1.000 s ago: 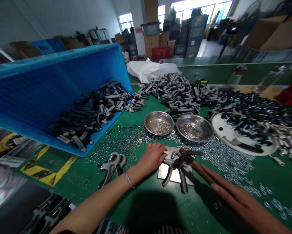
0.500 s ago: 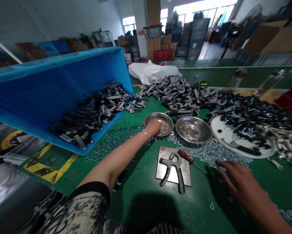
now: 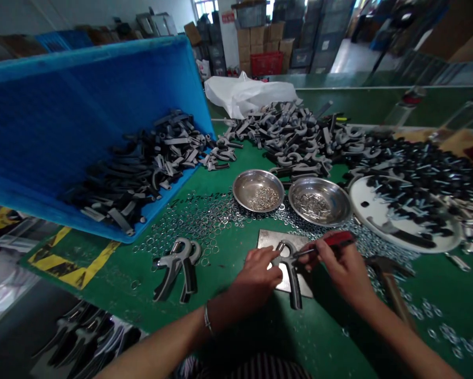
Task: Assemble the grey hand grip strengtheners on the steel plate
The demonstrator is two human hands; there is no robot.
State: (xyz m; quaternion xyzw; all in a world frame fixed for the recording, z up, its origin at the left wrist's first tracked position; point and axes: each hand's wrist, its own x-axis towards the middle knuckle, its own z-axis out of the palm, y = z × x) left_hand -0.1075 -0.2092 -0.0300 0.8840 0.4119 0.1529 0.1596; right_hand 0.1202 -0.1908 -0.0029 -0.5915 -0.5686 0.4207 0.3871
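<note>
A grey and black hand grip strengthener (image 3: 295,287) lies on a square metal plate (image 3: 265,239). My left hand (image 3: 260,271) is closed on its upper part, with the fingertips by the small spring; the fingers partly hide its left handle. My right hand (image 3: 345,268) grips a red-handled screwdriver (image 3: 342,239), whose shaft points left to the joint of the strengthener. Whether the tip touches it, I cannot tell. Just behind the plate are a steel bowl (image 3: 240,195) of tiny metal parts and another bowl (image 3: 341,202) of small pins.
More assembled strengtheners (image 3: 189,273) lie at left. A hammer (image 3: 394,292) lies beyond my right hand. Metal rings (image 3: 220,216) are strewn across the green table. A blue crate (image 3: 102,95) of handles, a handle pile (image 3: 292,137) and a white plate (image 3: 373,216) of black-headed bolts stand around.
My left hand has left the small-parts bowl and come to the strengthener. My right hand has moved left and picked up the screwdriver from the metal plate. The view has tilted down.
</note>
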